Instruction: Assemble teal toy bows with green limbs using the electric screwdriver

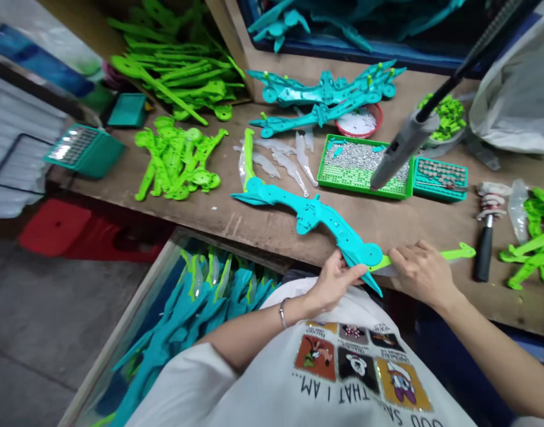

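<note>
A curved teal plastic part lies across the front of the workbench, a green arm standing out from its left end. My left hand grips its right end, thumb on top, near a round disc. At that same end another green arm extends rightward, and my right hand is closed around its middle. Something translucent shows just under my right fingers, mostly hidden. Several translucent blade-shaped pieces lie behind the teal part.
Behind are a green tray of small metal pieces, a hanging grey screwdriver, stacked teal parts and a green heap. A black-handled mallet lies right. A bin of teal parts stands below left.
</note>
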Tool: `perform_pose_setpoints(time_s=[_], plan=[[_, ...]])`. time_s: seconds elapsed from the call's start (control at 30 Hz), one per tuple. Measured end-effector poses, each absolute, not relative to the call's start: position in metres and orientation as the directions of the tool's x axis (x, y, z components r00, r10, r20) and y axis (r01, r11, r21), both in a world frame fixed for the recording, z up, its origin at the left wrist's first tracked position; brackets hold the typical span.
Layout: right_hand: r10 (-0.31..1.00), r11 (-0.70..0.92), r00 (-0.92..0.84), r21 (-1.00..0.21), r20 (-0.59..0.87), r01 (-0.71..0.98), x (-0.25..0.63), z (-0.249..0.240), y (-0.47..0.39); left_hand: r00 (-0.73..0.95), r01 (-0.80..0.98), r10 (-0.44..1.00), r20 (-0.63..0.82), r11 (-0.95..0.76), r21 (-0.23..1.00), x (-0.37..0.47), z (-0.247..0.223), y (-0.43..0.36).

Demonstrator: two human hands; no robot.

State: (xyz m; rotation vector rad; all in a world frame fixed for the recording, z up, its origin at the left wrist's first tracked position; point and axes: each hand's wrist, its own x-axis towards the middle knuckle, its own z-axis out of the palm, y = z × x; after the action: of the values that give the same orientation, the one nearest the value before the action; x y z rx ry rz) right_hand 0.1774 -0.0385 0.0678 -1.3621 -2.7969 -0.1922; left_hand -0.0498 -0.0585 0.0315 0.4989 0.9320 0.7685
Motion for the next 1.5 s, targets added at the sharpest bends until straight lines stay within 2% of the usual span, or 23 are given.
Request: perform_pose_setpoints(time_s=[0.2,0.4,0.47,0.5,0.6,0.67,0.73,0.9,1.07,1.23,1.33,1.43,1.5], plan=[[0.835,0.537,-0.542,0.073,0.091,0.840,0.184,0.043,-0.041,0.352,-0.387,0.768,-0.535,0.640,0.664,-0.034,0.014,-0.058],[0.768,0.638,-0.637,-0.011,-0.069,0.770,0.234,0.037,-0.011,0.532,-0.311,0.670,-0.519,0.724,0.616,-0.053,0.011,-0.044],[0.790,0.603,-0.609,-0.093,-0.070,0.793,0.234,0.046,-0.001,0.458,-0.345,0.719,-0.522,0.686,0.641,-0.080,0.016,-0.034],[0.805,0.579,-0.591,-0.151,-0.049,0.801,0.226,0.052,0.003,0.371,-0.381,0.769,-0.521,0.638,0.669,-0.096,0.018,-0.028],[0.846,0.516,-0.531,-0.325,0.048,0.793,0.177,0.060,0.020,-0.027,-0.471,0.879,-0.475,0.408,0.782,-0.147,0.021,-0.002],[0.885,0.460,-0.454,-0.340,0.103,0.820,0.136,0.053,0.035,-0.215,-0.496,0.873,-0.437,0.288,0.819,-0.176,0.018,0.016],[0.900,0.430,-0.426,-0.353,0.094,0.831,0.106,0.039,0.049,-0.285,-0.504,0.860,-0.423,0.241,0.830,-0.197,0.015,0.031],[0.912,0.409,-0.343,-0.466,0.224,0.784,0.094,0.018,0.059,-0.222,-0.554,0.857,-0.465,0.281,0.784,-0.227,0.012,0.051],[0.875,0.477,-0.377,-0.408,0.304,0.778,0.112,0.033,0.055,-0.115,-0.708,0.872,-0.475,0.264,0.656,-0.228,0.011,0.060],[0.830,0.558,-0.504,-0.378,0.240,0.739,0.108,0.046,0.062,-0.137,-0.795,0.857,-0.496,0.203,0.571,-0.214,0.013,0.056],[0.777,0.628,-0.574,-0.400,0.260,0.668,0.085,0.063,0.073,-0.161,-0.801,0.870,-0.465,0.160,0.577,-0.213,0.018,0.049],[0.774,0.632,-0.552,-0.448,0.311,0.633,0.042,0.087,0.091,-0.240,-0.770,0.872,-0.427,0.097,0.631,-0.217,0.022,0.042],[0.778,0.619,-0.565,-0.487,0.274,0.616,0.003,0.101,0.107,-0.283,-0.739,0.868,-0.409,0.075,0.669,-0.220,0.024,0.036]])
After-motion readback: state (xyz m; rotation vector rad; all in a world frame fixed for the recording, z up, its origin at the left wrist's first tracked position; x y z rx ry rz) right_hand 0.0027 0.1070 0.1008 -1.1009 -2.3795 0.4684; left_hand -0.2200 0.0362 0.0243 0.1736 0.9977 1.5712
